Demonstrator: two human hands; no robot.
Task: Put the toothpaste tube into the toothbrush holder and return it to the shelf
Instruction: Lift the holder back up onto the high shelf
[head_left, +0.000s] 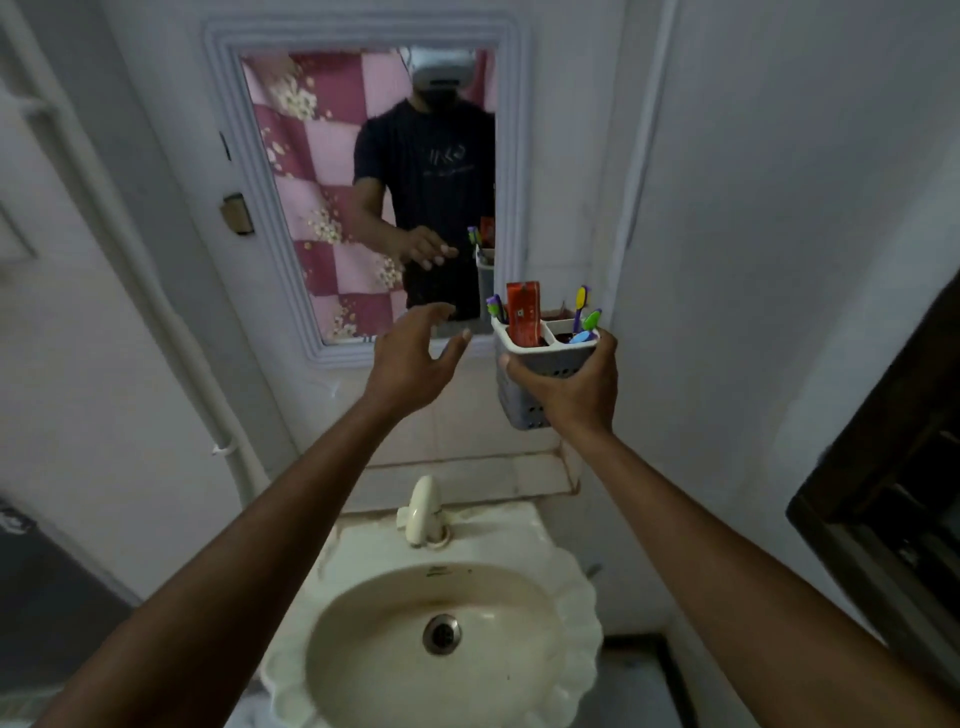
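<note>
A red toothpaste tube (523, 314) stands upright in the left compartment of a white perforated toothbrush holder (551, 360). Several colourful toothbrushes (585, 315) stick out of the holder too. My right hand (574, 387) grips the holder from the front and below, holding it up near the mirror's lower right corner. My left hand (415, 357) hovers just left of the holder, fingers spread, touching nothing. A small brown shelf edge (558, 313) shows just behind the holder against the wall.
A framed mirror (363, 197) hangs on the wall ahead. Below are a white tap (423, 512) and a cream basin (441, 634). A tiled ledge (467, 473) runs behind the basin. A dark frame (883, 467) juts in at the right.
</note>
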